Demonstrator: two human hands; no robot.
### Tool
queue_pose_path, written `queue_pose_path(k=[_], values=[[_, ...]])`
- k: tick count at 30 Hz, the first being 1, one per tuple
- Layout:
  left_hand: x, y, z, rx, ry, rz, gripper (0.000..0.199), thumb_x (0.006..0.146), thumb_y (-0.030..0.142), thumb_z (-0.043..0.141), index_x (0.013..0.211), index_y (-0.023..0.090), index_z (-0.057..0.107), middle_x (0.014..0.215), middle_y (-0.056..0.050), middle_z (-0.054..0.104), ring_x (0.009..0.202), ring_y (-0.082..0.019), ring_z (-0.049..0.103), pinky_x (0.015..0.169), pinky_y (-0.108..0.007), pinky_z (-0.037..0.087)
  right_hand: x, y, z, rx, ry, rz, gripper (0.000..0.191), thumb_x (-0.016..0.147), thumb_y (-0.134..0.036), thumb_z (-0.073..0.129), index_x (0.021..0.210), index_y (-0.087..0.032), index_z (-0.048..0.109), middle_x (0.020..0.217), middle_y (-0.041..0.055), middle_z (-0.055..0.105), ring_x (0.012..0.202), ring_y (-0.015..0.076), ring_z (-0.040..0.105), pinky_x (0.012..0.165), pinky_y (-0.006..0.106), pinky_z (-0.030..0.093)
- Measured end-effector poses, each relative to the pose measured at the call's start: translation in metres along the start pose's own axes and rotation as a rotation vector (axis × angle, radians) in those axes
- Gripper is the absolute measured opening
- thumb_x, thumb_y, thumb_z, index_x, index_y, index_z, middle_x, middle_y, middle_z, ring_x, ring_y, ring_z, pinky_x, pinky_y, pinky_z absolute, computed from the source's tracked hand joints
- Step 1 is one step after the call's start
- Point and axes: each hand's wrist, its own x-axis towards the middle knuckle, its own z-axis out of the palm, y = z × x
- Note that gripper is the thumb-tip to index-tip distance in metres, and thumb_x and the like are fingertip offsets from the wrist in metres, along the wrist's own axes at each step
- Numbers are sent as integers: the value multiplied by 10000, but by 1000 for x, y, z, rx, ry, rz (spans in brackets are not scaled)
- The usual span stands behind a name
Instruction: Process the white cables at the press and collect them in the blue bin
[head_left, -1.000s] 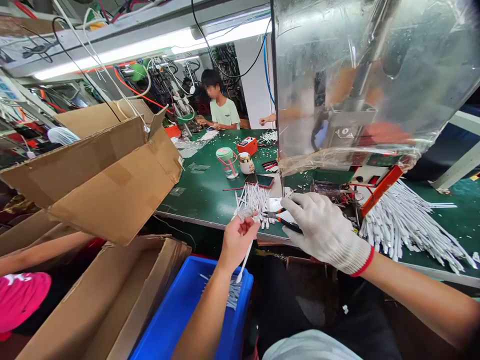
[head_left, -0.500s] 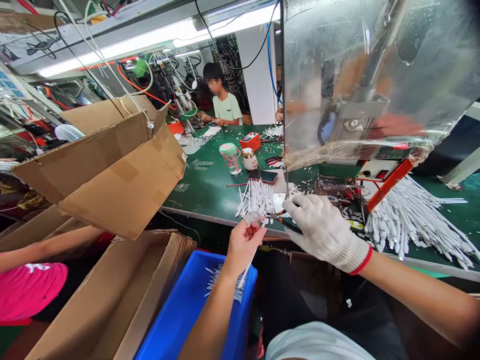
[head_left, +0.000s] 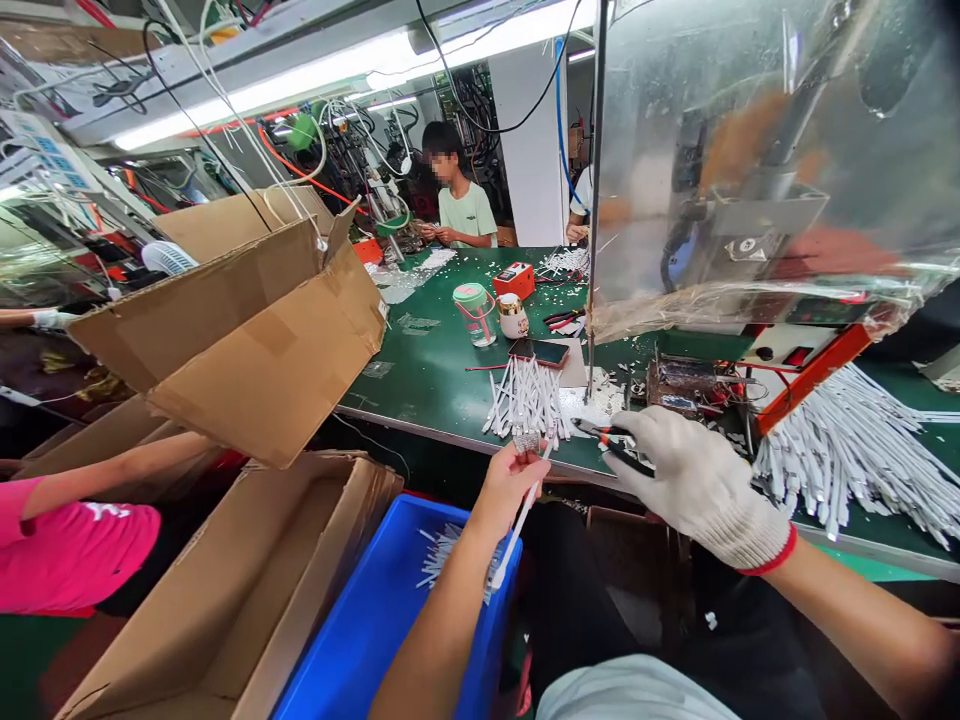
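relative to the earlier frame, the right hand in a white knitted glove with a red cuff edge (head_left: 694, 485) has drawn the metal pliers with orange-and-black handles (head_left: 634, 462) away from the bare left hand (head_left: 510, 490), and a gap now shows between tool tips and fingers. places are given from the heap of thin white strips (head_left: 525, 400) on the green tabletop (head_left: 442, 385). nearest, below the heap and to its left, the rectangular blue plastic bin (head_left: 337, 640) contains similar white pieces. on the near side of the heap, the left hand pinches a single slender white strip (head_left: 529, 500) between thumb and fingers, the strip slanting downward away from the heap. a small translucent lump (head_left: 527, 440) shows at the same fingertips, too small to identify. near and to the right of the heap, the right hand is wrapped around the pliers, tips directed toward the heap; whether these tips are parted cannot be told. farther right of the heap spreads a large fan-shaped pile of long white strips (head_left: 847, 440). just beyond the heap lies a flat black phone (head_left: 538, 352); farther beyond the heap stand a round white pot with a gold lid (head_left: 513, 320), a clear jar with a green lid (head_left: 478, 322) and a red box-shaped device (head_left: 514, 281). farthest, beyond the heap and to its left, is a co-worker in a pale green shirt (head_left: 465, 212).
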Motion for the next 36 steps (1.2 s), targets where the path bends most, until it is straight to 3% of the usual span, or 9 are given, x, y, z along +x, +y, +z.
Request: queue_pose_path(k=[3, 7, 9, 11, 14, 17, 19, 29, 36], values=[[47, -7, 7, 117, 63, -59, 397, 753, 403, 701, 1067, 175, 619, 671, 41, 554, 479, -86, 500, 440, -210, 370, -15, 3, 5, 126, 74, 36, 376, 952, -496, 508, 1138, -199, 644, 938, 74, 646, 773, 187, 634, 663, 279, 449], [129, 5, 19, 279, 139, -31, 284, 856, 366, 633, 1061, 170, 625, 853, -38, 671, 625, -117, 612, 546, -220, 451, -38, -4, 14, 223, 44, 11, 348, 947, -490, 508, 1114, -221, 651, 994, 73, 666, 832, 204, 664, 731, 312, 517], [160, 15, 14, 401, 204, -17, 237, 894, 365, 595, 1034, 177, 625, 949, -74, 694, 747, -157, 658, 618, -241, 478, -49, -7, 18, 254, 22, 3, 329, 939, -480, 525, 1123, -236, 648, 1013, 67, 671, 861, 213, 672, 770, 333, 537], [178, 21, -3, 542, 283, -16, 181, 889, 331, 607, 992, 183, 624, 1045, -111, 695, 936, -221, 666, 724, -274, 486, -59, -7, 21, 277, -6, 13, 323, 934, -475, 537, 1137, -248, 642, 1034, 66, 677, 884, 221, 677, 804, 351, 549], [182, 18, -43, 749, 388, -58, 119, 836, 240, 657, 940, 191, 623, 1149, -154, 677, 1166, -306, 588, 867, -335, 451, -70, -5, 23, 313, -48, 42, 332, 931, -480, 550, 1168, -261, 629, 1105, 70, 676, 947, 227, 679, 850, 357, 557], [175, 7, -75, 910, 424, -138, 176, 767, 221, 714, 917, 203, 623, 1129, -165, 690, 1174, -338, 591, 884, -362, 440, -77, -5, 27, 350, -100, 83, 323, 919, -472, 571, 1170, -276, 623, 1122, 57, 677, 944, 220, 684, 852, 353, 568], [172, 0, -84, 985, 417, -182, 225, 727, 220, 743, 919, 209, 627, 1106, -163, 702, 1136, -339, 619, 859, -357, 449, -78, -9, 30, 374, -124, 100, 319, 910, -467, 580, 1168, -285, 623, 1119, 47, 678, 947, 223, 685, 854, 359, 571], [183, -6, -83, 1024, 431, -216, 394, 705, 184, 737, 1079, 174, 615, 1122, -168, 701, 1031, -298, 674, 801, -338, 480, -80, -23, 29, 475, -138, 128, 286, 863, -377, 592, 1146, -341, 605, 1035, -3, 691, 893, 241, 697, 746, 371, 600], [172, -2, -85, 862, 463, -133, 343, 761, 178, 672, 1095, 185, 595, 1112, -116, 694, 718, -187, 693, 620, -278, 519, -86, -22, 34, 492, -196, 153, 288, 876, -398, 614, 1151, -313, 623, 1046, 18, 676, 915, 216, 684, 792, 361, 568]])
